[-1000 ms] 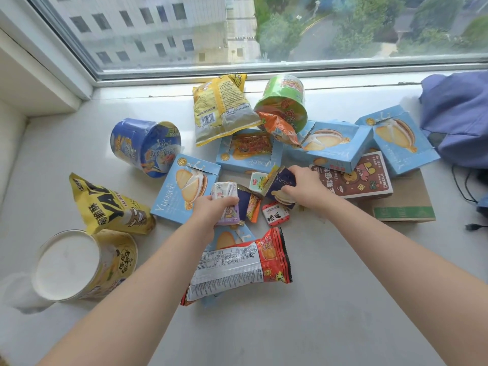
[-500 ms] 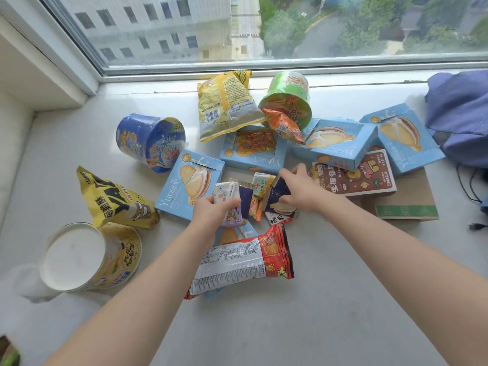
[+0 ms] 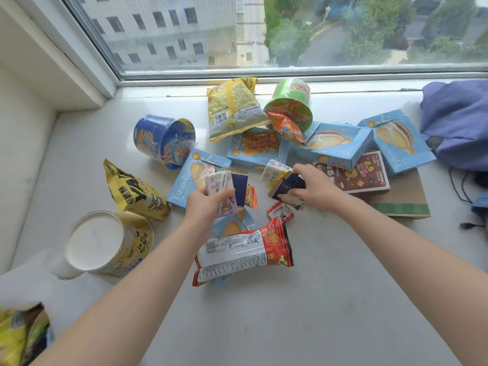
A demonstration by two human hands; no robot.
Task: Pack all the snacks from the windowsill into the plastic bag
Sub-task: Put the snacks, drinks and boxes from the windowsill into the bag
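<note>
Snacks lie scattered on the white windowsill. My left hand grips a small white-and-purple packet together with a dark blue sachet. My right hand holds a navy biscuit packet and a small white packet, lifted just above the sill. A red-and-white snack bag lies in front of my hands. A small red-and-white packet lies under my right hand. The plastic bag shows only as a blurred edge with yellow packs at the lower left.
Several light blue biscuit boxes lie at the back, with a blue cup, a green cup, a yellow bag, a yellow-black bag, a yellow tub, a brown box and purple cloth.
My right hand has lifted the navy packet and the small white packet off the pile. My left hand keeps its packets and has risen slightly.
</note>
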